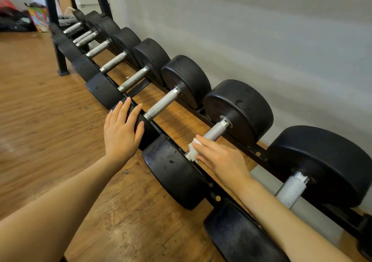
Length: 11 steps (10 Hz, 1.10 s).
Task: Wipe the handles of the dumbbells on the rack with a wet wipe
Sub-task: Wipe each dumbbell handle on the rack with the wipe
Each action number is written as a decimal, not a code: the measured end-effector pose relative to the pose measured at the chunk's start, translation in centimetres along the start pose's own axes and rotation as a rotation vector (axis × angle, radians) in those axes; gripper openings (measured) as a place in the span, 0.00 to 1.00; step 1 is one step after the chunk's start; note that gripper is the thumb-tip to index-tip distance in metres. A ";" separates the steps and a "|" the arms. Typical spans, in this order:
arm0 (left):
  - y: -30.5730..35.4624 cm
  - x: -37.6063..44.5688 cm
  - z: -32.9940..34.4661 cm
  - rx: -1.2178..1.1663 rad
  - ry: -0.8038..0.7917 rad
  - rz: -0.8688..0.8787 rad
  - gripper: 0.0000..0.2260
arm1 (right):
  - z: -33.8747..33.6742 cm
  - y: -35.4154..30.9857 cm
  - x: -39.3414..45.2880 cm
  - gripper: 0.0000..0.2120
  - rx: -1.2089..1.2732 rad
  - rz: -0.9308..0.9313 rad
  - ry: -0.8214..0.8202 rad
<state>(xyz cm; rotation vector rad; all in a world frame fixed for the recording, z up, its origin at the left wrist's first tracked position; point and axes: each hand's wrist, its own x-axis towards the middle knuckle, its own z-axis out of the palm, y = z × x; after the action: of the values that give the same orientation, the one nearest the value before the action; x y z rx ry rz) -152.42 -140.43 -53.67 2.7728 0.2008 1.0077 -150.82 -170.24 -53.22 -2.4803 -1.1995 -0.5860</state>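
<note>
Dumbbells lie side by side in a long black rack [259, 157] along the grey wall [261, 30], their black heads resting on the two rails and their knurled metal handles bridging the gap over the wooden floor [40, 104]. The right hand [223, 161] presses a white wet wipe [193, 149] onto the near end of one handle [216, 131], just beside the front head [175, 171]; its fingers lie close together, curved over the wipe and bar. The left hand [120, 133] rests flat on the front head of the next dumbbell to the left [145, 127], fingers straight and slightly spread. A colourful bag [39, 17] stands on the floor at the far end of the rack, dark items heaped beside it; what it holds cannot be told.
</note>
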 end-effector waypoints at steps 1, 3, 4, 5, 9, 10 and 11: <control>0.0 0.0 0.0 -0.003 0.000 -0.001 0.23 | 0.0 -0.3 0.0 0.18 0.014 -0.019 0.007; 0.1 0.0 0.0 -0.009 0.001 -0.004 0.23 | -0.1 -0.2 -0.3 0.20 -0.033 0.058 0.077; 0.1 0.0 0.0 -0.012 0.002 -0.003 0.23 | -0.2 -0.2 -0.4 0.20 -0.008 0.132 0.145; 0.2 0.0 0.0 -0.014 0.016 0.003 0.23 | 0.2 -1.1 -0.4 0.23 0.017 0.019 0.038; 0.2 0.0 -0.1 -0.011 0.018 -0.007 0.23 | 1.0 -0.6 0.0 0.26 -0.134 0.004 0.002; 0.3 0.0 -0.1 -0.014 0.018 -0.005 0.23 | 0.3 0.3 0.2 0.24 -0.153 0.199 0.122; 0.3 0.0 -0.1 -0.010 0.013 -0.006 0.23 | 0.4 0.0 0.1 0.26 -0.152 0.163 0.128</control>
<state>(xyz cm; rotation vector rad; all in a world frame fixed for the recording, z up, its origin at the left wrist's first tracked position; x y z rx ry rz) -152.43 -140.72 -53.56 2.7557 0.2057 1.0228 -150.71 -169.96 -53.55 -2.5892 -0.9268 -0.8035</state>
